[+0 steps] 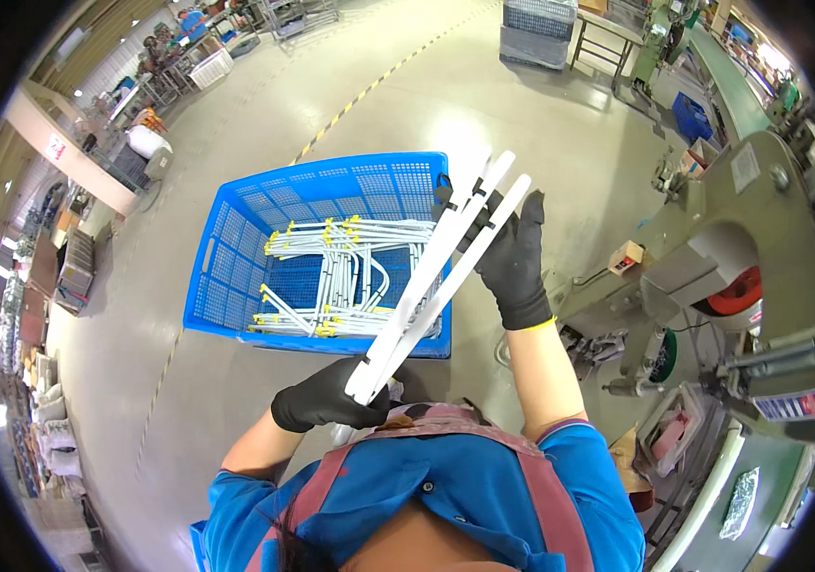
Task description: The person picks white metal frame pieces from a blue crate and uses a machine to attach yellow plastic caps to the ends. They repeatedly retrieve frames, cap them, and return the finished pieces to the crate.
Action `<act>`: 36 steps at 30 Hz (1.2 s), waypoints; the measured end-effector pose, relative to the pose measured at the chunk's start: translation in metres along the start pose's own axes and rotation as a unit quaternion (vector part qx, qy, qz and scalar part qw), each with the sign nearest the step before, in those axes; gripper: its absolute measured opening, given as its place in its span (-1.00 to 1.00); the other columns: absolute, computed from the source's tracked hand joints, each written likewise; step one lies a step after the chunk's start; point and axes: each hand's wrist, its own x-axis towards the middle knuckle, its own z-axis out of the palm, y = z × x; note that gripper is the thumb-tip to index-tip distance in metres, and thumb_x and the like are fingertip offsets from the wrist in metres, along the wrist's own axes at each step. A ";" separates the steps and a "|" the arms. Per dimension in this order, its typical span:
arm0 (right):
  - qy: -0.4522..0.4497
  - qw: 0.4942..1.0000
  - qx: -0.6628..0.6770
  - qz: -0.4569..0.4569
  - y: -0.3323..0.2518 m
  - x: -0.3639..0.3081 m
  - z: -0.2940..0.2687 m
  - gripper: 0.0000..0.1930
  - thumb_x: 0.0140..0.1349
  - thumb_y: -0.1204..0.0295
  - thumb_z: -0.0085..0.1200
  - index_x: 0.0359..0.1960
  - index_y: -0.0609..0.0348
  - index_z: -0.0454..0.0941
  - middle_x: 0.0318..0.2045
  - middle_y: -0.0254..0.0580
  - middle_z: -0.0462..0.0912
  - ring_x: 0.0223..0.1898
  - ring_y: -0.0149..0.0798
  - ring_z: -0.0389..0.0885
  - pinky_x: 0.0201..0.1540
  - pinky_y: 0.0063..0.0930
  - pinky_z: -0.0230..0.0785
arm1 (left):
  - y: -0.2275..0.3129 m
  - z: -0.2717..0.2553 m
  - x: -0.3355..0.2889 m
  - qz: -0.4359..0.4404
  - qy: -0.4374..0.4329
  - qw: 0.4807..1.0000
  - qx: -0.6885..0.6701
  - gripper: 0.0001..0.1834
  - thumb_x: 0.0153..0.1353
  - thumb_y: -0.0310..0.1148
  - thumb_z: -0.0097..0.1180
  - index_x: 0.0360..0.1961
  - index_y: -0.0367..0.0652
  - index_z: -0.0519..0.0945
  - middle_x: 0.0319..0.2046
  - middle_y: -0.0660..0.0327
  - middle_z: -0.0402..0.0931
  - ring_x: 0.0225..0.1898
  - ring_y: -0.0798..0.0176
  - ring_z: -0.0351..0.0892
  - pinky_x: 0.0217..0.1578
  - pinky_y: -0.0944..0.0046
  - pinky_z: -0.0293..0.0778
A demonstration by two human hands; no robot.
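In front of me I hold several white metal tubes (426, 279) slantwise, with black bits along them. My left hand (329, 397), in a black glove, is wrapped round their near end. My right hand (514, 255), gloved in black too, holds the tubes near their far end, its thumb standing off to the right. Behind them on the floor stands a blue perforated plastic crate (331, 164). Inside it lie bent white tube frames (339, 276) with yellow tips. The tubes in my hands cover part of the crate's right side.
A large green machine (760, 205) stands close on my right, with a small cardboard box (626, 257) on it. Stacked dark crates (536, 33) and a metal table (606, 40) are at the back. A yellow-and-black line (360, 100) crosses the floor. A person (193, 24) is far left.
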 end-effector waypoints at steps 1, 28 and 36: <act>0.004 1.000 -0.012 -0.008 -0.006 -0.012 0.004 -0.17 0.22 -0.30 -0.37 0.22 0.22 0.23 0.11 0.18 0.41 0.08 0.07 0.46 0.14 -0.11 0.32 | -0.002 0.010 -0.004 -0.006 -0.022 1.000 -0.020 -0.34 -0.15 -0.59 0.22 0.09 -0.27 0.36 -0.39 0.26 0.47 -0.39 0.38 0.47 -0.35 0.38 0.42; 0.005 0.984 0.147 0.098 0.029 -0.300 0.098 -0.34 0.30 -0.03 -0.19 0.16 0.37 0.29 0.17 0.27 0.32 0.20 0.16 0.31 0.26 0.01 0.15 | -0.251 0.161 -0.142 -0.021 -0.038 0.989 0.138 -0.45 0.26 -0.15 0.05 0.20 -0.22 0.36 0.07 0.12 0.46 0.04 0.23 0.47 0.07 0.25 0.35; -0.208 0.867 -0.288 0.350 0.070 -0.421 0.089 -0.71 0.38 0.39 -0.22 0.05 0.26 0.35 -0.10 -0.15 0.50 -0.05 -0.31 0.47 0.08 -0.47 0.29 | -0.176 0.203 -0.094 0.037 -0.082 0.937 -0.337 -0.47 0.30 -0.16 -0.07 0.12 -0.40 0.37 -0.01 -0.01 0.50 0.02 0.09 0.49 0.13 0.18 0.32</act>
